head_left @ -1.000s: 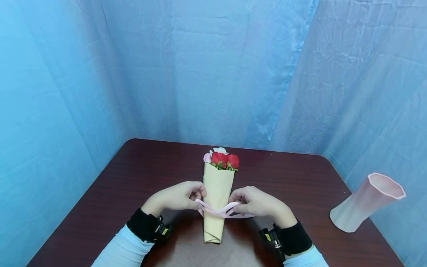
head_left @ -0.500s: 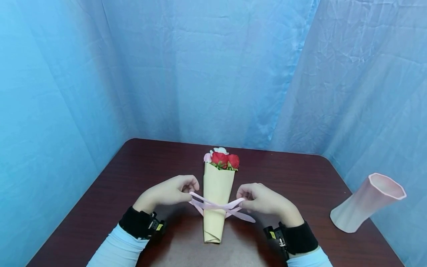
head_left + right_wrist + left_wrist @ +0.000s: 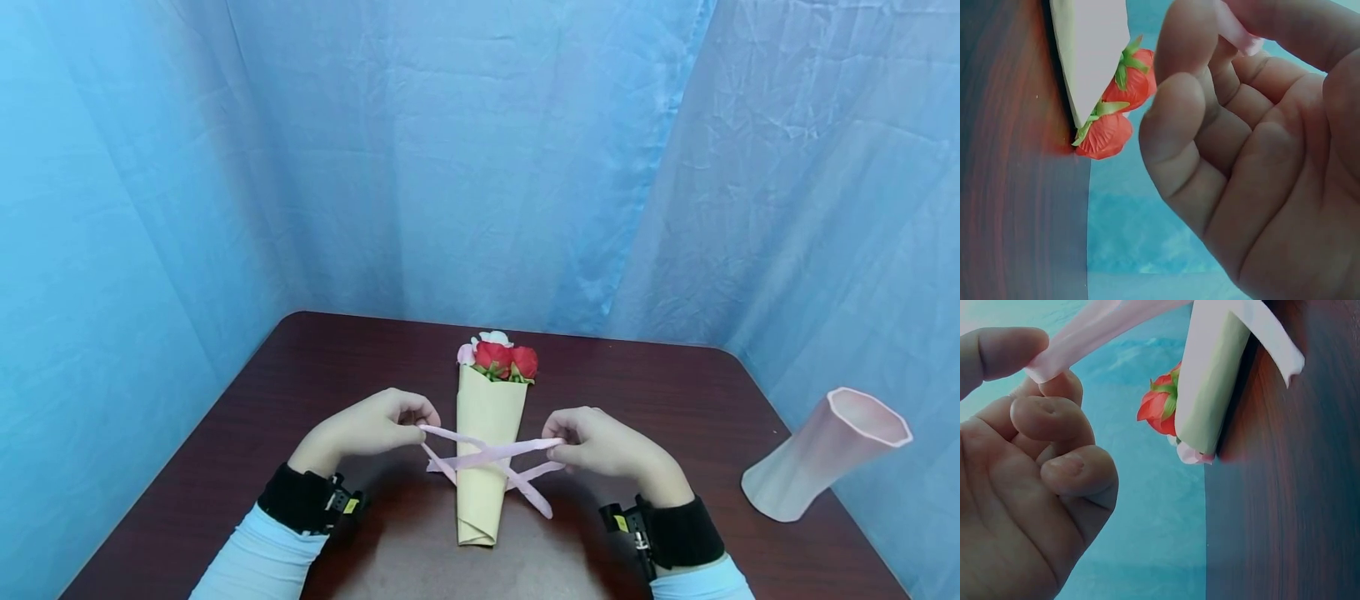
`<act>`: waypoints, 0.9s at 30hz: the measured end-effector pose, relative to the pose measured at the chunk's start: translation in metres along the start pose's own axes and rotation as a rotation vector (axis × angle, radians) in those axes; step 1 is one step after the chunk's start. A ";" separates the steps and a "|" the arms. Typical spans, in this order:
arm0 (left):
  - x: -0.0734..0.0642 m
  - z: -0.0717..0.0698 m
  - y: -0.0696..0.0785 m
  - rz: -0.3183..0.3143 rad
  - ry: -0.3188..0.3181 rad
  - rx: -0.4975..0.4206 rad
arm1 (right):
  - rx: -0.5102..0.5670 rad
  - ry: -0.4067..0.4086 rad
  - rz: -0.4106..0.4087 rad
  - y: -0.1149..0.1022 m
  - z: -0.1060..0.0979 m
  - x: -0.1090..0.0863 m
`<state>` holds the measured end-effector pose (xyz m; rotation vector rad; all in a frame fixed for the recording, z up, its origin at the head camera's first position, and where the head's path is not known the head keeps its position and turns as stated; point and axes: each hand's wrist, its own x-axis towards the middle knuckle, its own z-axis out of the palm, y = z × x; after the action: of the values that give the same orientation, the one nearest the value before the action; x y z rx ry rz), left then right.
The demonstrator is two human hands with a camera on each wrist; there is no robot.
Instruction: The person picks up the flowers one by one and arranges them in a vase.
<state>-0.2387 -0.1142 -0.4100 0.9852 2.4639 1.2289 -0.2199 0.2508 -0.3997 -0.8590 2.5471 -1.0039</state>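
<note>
A bouquet wrapped in cream paper (image 3: 489, 408) lies on the table, its red, white and pink flowers (image 3: 495, 356) at the far end. Pink ribbon (image 3: 487, 455) passes about the lower half of the wrap and crosses over its front, with loose ends to both sides. Left of the bouquet, my left hand (image 3: 371, 427) pinches one part of the ribbon between thumb and finger; the left wrist view shows this pinch closely. My right hand (image 3: 607, 443), on the other side, pinches another part of the ribbon, mostly hidden by the fingers in the right wrist view.
A tilted pink-and-white vase (image 3: 825, 457) stands near the right edge of the dark brown table (image 3: 360, 358). Blue cloth (image 3: 480, 167) hangs behind and at both sides of the table.
Both hands have moved apart and slightly up the table, drawing the ribbon outward into a wider crossing over the bouquet. The bouquet and vase stay in place.
</note>
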 end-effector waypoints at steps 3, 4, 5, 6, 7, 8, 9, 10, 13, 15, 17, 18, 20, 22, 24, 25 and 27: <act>-0.001 -0.003 -0.003 0.005 0.019 -0.005 | -0.013 0.008 -0.001 0.002 -0.002 -0.001; -0.002 -0.004 -0.003 0.007 0.025 -0.010 | -0.016 0.012 0.000 0.003 -0.002 -0.002; -0.003 -0.005 -0.004 0.008 0.033 -0.017 | -0.019 0.014 0.002 0.003 -0.003 -0.002; -0.003 -0.006 -0.005 0.009 0.041 -0.021 | -0.024 0.016 0.003 0.003 -0.004 -0.003; -0.004 -0.007 -0.006 0.012 0.047 -0.026 | -0.029 0.019 0.004 0.003 -0.005 -0.003; -0.004 -0.008 -0.006 0.014 0.052 -0.031 | -0.031 0.021 0.006 0.003 -0.005 -0.004; -0.005 -0.009 -0.007 0.015 0.056 -0.035 | -0.032 0.023 0.007 0.003 -0.006 -0.004; -0.006 -0.010 -0.008 0.016 0.060 -0.039 | -0.033 0.024 0.009 0.004 -0.007 -0.005; -0.007 -0.013 -0.011 0.009 0.072 -0.035 | -0.030 0.026 0.014 0.005 -0.009 -0.008; -0.008 -0.015 -0.013 -0.002 0.080 -0.031 | -0.028 0.029 0.018 0.006 -0.011 -0.010; -0.010 -0.017 -0.016 -0.011 0.090 -0.023 | -0.037 0.038 0.017 0.008 -0.013 -0.011; -0.010 -0.018 -0.018 -0.013 0.093 -0.020 | -0.042 0.041 0.017 0.009 -0.014 -0.012; -0.012 -0.019 -0.020 -0.015 0.093 -0.018 | -0.044 0.041 0.018 0.011 -0.015 -0.013; -0.014 -0.019 -0.023 -0.015 0.090 -0.013 | -0.046 0.042 0.024 0.014 -0.017 -0.015; -0.016 -0.018 -0.027 -0.025 0.089 -0.004 | -0.041 0.040 0.037 0.016 -0.018 -0.017; -0.017 -0.018 -0.028 -0.028 0.092 0.000 | -0.039 0.040 0.037 0.017 -0.019 -0.019; -0.018 -0.018 -0.030 -0.031 0.108 0.015 | -0.038 0.044 0.041 0.020 -0.021 -0.021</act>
<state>-0.2478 -0.1501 -0.4237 0.9041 2.5633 1.2871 -0.2208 0.2865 -0.3974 -0.7997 2.6174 -0.9758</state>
